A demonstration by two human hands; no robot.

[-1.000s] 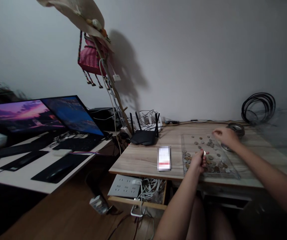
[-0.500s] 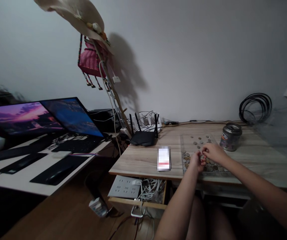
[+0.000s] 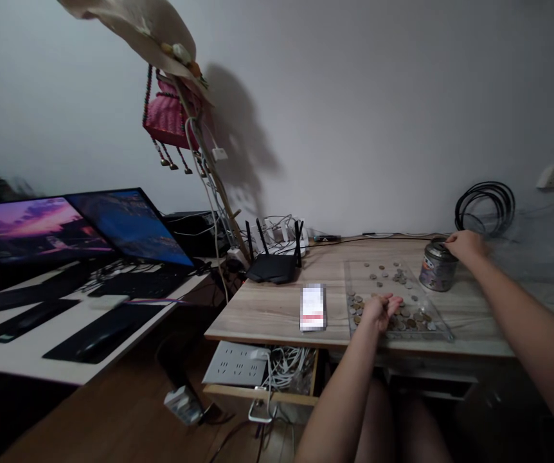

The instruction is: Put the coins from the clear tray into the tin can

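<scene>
while the right hand [image 3: 468,247] is stretching out beyond and to the right of the left hand [image 3: 378,313], the wooden desk [image 3: 262,315] is bearing everything within reach of both. next in size, a clear tray [image 3: 355,278] is lying directly below the left hand; it is probably serving to keep small loose pieces together on one surface.

a printed can [image 3: 437,273] is standing just below and left of the right hand's fingertips, off the tray and apart from it. it is likely being kept there so its top is within easy reach. the right hand's fingers are meeting the can's upper rim; whether they are pinching anything, and how tightly they are closing, cannot tell. the left hand is turning its palm upward, fingers loosely parted, seemingly for use as a shallow dish; whether a coin is resting in it, cannot tell.

a phone [image 3: 312,307] is lying flat to the left of the left hand, screen up, well apart from the can. smallest: coins [image 3: 411,323] are lying on the tray, many crowding close around and below the left hand, fewer scattering beyond it.

orientation: the can is standing upright, long axis vertical, top pointing up toward the right hand. the coins are mostly lying flat; no long axis is showing.
</scene>
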